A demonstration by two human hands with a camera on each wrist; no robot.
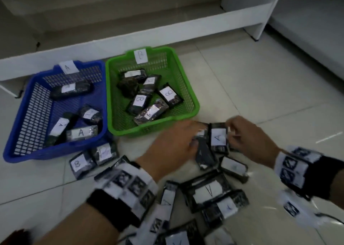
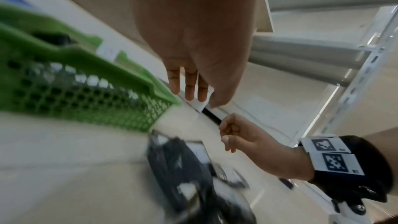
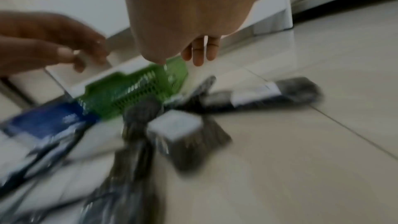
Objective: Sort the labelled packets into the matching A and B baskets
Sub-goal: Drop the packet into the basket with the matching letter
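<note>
The blue basket (image 1: 55,154) marked A and the green basket (image 1: 149,130) marked B stand side by side on the floor, and each holds several dark packets. My left hand (image 1: 200,131) reaches just in front of the green basket (image 2: 86,60) and pinches a white-labelled packet (image 2: 201,106) between thumb and fingers. A packet marked A (image 1: 218,137) lies right beside it. My right hand (image 1: 230,131) hovers at that packet's upper right corner. In the right wrist view nothing shows between the thumb and fingers of my right hand (image 3: 183,57).
Several loose labelled packets lie piled on the tiles near me, among them one marked B (image 1: 77,165) and a large one marked A (image 1: 206,190). A white shelf unit (image 1: 130,38) runs behind the baskets. Tiled floor (image 1: 270,95) stretches to the right.
</note>
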